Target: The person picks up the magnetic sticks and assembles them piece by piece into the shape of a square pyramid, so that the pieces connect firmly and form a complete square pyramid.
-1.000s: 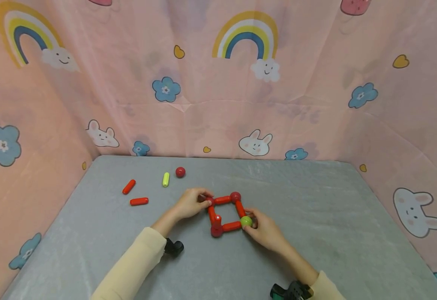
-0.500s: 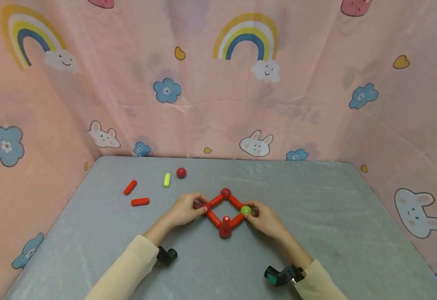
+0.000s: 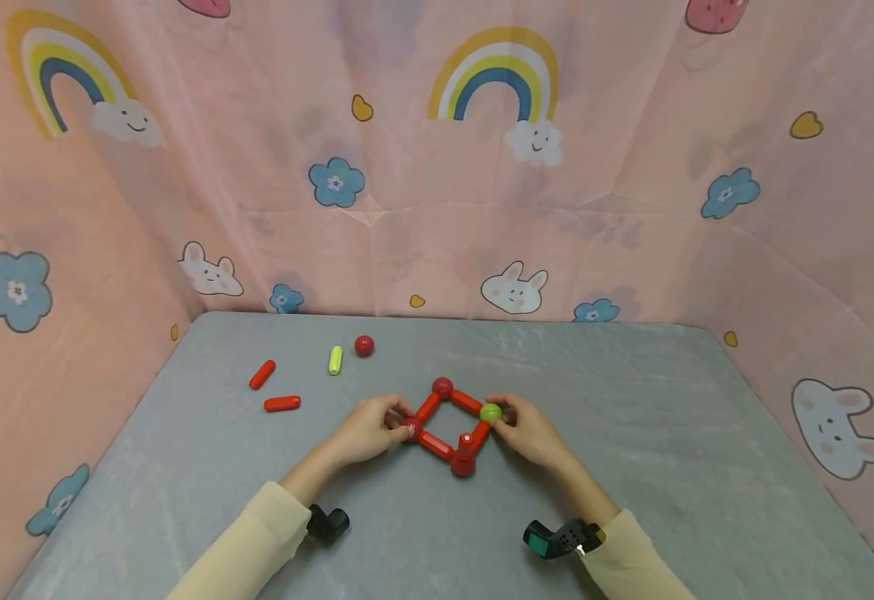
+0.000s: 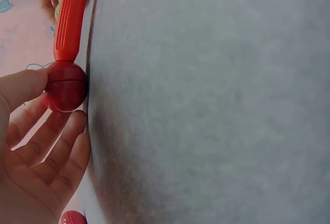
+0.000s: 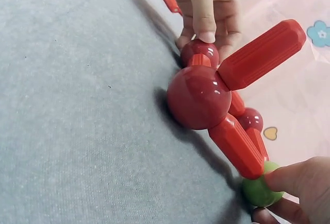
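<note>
A four-sided frame of red rods (image 3: 427,407) and balls lies on the grey table (image 3: 631,450), standing on a corner like a diamond. My left hand (image 3: 399,427) pinches the red ball (image 3: 410,430) at its left corner, seen close in the left wrist view as red ball (image 4: 65,86) between thumb and fingers (image 4: 62,141). My right hand (image 3: 502,417) pinches the green ball (image 3: 491,412) at the right corner, also green ball (image 5: 260,190). The near corner ball (image 5: 198,96) carries a short rod (image 5: 262,54) tilted upward. A red ball (image 3: 442,387) forms the far corner.
Loose pieces lie at the back left: two red rods (image 3: 262,374) (image 3: 282,403), a yellow-green rod (image 3: 335,360) and a red ball (image 3: 364,345). Pink printed cloth (image 3: 437,208) walls the table on three sides.
Both hands have turned the frame counter-clockwise, from a square lying flat-sided to a diamond. The green ball moved away from me, the left ball toward me. Both grips stayed on.
</note>
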{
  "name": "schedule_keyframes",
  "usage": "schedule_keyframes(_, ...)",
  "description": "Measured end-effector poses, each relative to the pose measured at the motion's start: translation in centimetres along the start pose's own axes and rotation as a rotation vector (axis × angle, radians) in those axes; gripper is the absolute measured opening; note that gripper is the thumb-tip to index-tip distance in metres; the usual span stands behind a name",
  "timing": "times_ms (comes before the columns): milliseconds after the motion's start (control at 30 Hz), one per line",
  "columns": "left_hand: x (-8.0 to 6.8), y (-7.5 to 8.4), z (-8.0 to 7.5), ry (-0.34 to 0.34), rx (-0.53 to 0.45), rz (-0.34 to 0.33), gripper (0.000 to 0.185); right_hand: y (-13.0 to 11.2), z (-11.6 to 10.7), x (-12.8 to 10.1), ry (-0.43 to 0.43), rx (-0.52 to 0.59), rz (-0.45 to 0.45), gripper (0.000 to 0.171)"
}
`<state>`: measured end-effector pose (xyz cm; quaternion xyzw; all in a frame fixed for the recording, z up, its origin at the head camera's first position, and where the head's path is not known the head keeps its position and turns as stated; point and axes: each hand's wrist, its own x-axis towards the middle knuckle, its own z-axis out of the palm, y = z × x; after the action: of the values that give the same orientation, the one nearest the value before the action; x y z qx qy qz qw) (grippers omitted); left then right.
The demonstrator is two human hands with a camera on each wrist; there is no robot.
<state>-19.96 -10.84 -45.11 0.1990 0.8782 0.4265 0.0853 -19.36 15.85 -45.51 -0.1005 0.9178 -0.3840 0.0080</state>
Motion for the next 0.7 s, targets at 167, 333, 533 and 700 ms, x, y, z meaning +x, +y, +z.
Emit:
schedule_keyframes(167,0.0,-0.1,0.1,0.005,-0.002,0.024,0.015,-0.1,-0.1,-0.1,0.003,0.003,-0.004,0.03)
schedule_keyframes(333,-0.2,-0.1,-0.1,0.005,-0.021,0.049,0.016,0.0,0.1,-0.1,0.015,0.007,0.006,0.029)
schedule_keyframes(533,-0.5,-0.1,-1.3,0.027,-0.034,0.053,0.019,0.1,0.4,0.0,0.026,0.007,0.014,0.029)
schedule_keyframes(700,-0.9,-0.1,-3.0,0.1,-0.032,0.072,0.019,0.3,0.5,0.0,0.033,-0.004,0.02,0.029)
